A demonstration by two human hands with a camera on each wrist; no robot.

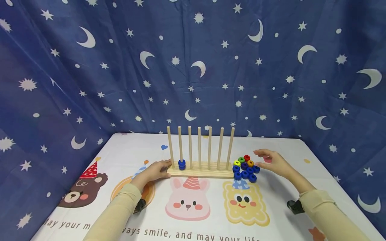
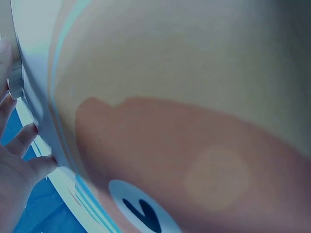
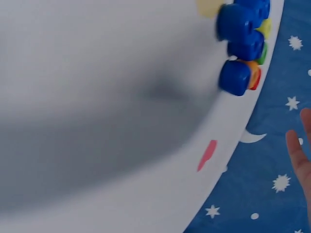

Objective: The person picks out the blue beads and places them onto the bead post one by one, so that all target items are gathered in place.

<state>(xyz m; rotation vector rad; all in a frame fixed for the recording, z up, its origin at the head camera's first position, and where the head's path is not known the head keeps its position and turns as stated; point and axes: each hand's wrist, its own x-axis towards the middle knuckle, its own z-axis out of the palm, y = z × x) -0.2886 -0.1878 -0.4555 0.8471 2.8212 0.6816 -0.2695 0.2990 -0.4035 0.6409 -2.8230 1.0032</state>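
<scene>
While the left hand (image 1: 154, 170) grips the peg rack (image 1: 200, 173), the right hand (image 1: 276, 163) hovers, fingers apart, beside beads (image 1: 244, 165).

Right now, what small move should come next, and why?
Probably pinch the nearest blue bead with the right hand: it is empty beside the pile, while the left hand holds the rack, whose second peg from the left already carries blue beads.
</scene>
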